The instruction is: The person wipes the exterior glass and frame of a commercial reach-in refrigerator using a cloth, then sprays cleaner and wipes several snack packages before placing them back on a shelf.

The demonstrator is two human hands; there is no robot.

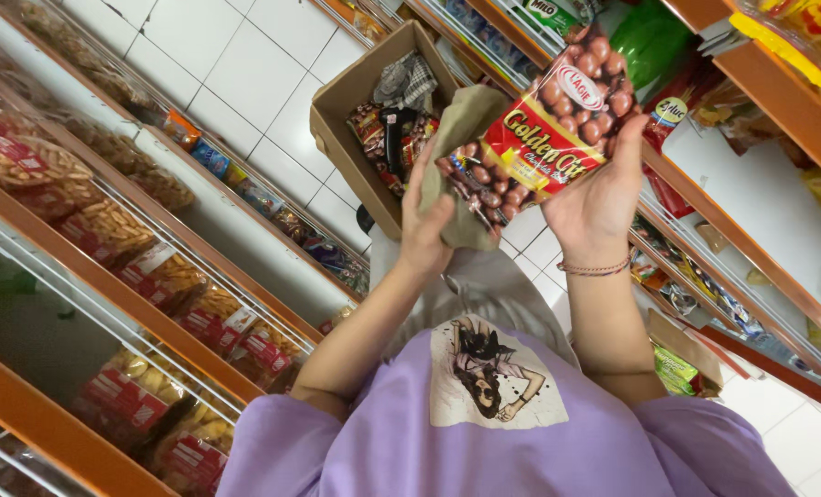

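Above the snack-filled cardboard box (337, 129), left hand (426, 230) grips a cloth (461, 138), right hand (599, 198) a snack bag (548, 129).

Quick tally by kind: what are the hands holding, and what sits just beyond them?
Red plastic snack packet, in right hand: 1
Olive-green fabric cloth, in left hand: 1
Open brown cardboard box: 1
Total: 3

Snack packet (544, 129): glossy plastic film in my right hand (597, 198).
Cloth (461, 152): matt olive fabric, soft, under my left hand (426, 230).
Box (337, 138): matt brown cardboard.
Floor tiles (244, 64): smooth, glazed white.
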